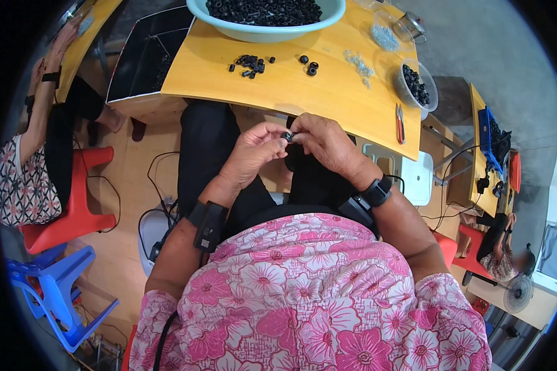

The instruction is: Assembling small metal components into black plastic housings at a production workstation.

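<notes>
My left hand (257, 149) pinches a small black part (286, 136) between thumb and fingertips, just off the table's near edge, above my lap. Close against it, my right hand (325, 144) has its fingers bent together at the same part; whatever else sits between those fingertips is too small to make out. On the yellow table (278, 80) ahead lies a loose group of small black parts (251, 64), with a few more black pieces (312, 68) to its right. Small clear or silvery pieces (359, 64) are scattered farther right.
A pale blue basin (266, 31) heaped with black parts stands at the far edge. On the right are a clear tub (416, 86) of black parts, a container of silvery pieces (385, 38) and red-handled snips (400, 123). Another person's arm (43, 105) shows at left, near a red chair (74, 204).
</notes>
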Demonstrator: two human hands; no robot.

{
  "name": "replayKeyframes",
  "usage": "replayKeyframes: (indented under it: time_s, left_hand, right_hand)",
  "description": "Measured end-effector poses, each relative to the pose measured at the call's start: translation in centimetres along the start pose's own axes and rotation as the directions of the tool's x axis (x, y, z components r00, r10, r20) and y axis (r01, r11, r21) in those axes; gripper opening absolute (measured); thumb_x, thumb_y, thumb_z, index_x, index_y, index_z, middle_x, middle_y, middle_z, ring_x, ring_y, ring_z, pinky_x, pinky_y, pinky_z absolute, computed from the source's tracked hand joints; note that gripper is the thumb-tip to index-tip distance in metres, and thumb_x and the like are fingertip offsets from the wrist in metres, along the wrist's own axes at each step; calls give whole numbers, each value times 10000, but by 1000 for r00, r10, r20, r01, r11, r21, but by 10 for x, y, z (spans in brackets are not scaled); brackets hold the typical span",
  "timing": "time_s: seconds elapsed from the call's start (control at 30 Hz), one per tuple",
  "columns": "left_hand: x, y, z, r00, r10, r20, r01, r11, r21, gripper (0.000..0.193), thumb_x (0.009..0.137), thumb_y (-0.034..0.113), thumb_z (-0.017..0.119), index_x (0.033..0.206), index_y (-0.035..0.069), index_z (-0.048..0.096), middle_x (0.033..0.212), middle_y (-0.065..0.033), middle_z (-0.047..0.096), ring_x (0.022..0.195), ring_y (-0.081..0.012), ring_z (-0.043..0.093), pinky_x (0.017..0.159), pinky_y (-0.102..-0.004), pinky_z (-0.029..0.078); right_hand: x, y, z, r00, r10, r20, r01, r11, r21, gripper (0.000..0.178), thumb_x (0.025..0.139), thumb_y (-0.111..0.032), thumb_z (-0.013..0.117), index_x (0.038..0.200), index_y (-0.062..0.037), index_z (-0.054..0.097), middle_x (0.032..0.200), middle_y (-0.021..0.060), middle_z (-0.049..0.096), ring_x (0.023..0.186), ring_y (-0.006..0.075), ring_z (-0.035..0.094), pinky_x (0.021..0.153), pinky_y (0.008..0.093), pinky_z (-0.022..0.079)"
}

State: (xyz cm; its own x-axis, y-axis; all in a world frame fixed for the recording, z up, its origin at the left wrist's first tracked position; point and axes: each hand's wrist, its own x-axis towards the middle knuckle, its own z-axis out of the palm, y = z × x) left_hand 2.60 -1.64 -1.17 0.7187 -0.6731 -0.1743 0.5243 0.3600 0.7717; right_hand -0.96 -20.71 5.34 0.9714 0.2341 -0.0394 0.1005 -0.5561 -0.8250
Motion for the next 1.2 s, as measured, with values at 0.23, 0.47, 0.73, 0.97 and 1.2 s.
replayKeyframes:
  time_s: [0.23, 0.47, 0.73, 0.97, 1.2]
  left_hand:
    - [-3, 2, 1, 999, -31, -37, 36, 991, 130, 222, 889, 95, 617, 1088, -1, 598, 892, -33, 627, 816, -84, 600, 746, -205, 498]
    - [-3, 0, -1, 1000, -2, -18, 2, 1000, -11, 213, 913, 60, 577, 1120, 6, 572, 896, -43, 605, 818, -122, 605, 850, -319, 529]
    - [-6, 0, -1, 1000, 6, 6, -5, 996, -90, 206, 918, 68, 572, 1116, 11, 566, 925, -49, 609, 846, -126, 601, 873, -326, 517]
    - [-9, 2, 0, 1000, -5, -4, 5, 1000, -4, 167, 909, 66, 586, 1069, 18, 576, 977, -69, 627, 884, -132, 607, 853, -289, 514]
    - [-9, 3, 2, 1000, -20, -10, 21, 998, 54, 127, 899, 64, 602, 1017, 21, 594, 975, -58, 629, 904, -123, 602, 829, -276, 517]
  right_hand:
    - [2, -2, 6, 992, -119, -34, 107, 962, -252, 133, 812, -45, 603, 940, -8, 588, 800, 150, 598, 692, 275, 594, 648, 343, 493]
    - [-5, -4, 15, 979, 164, -123, -118, 942, 313, 124, 832, -56, 634, 934, 8, 663, 786, 75, 633, 661, 142, 599, 633, 258, 491]
    - [-7, -4, 16, 966, 230, -115, -150, 867, 475, 125, 864, -63, 628, 955, 15, 664, 796, 23, 642, 661, 66, 567, 613, 215, 481]
    - [-11, -3, 11, 964, 212, -159, -113, 872, 477, 136, 878, -81, 618, 954, 26, 655, 780, 13, 639, 629, 64, 559, 597, 198, 471]
    - [-11, -3, 13, 969, 210, -131, -121, 865, 488, 132, 885, -79, 608, 942, 29, 658, 783, 14, 641, 623, 60, 554, 591, 195, 466]
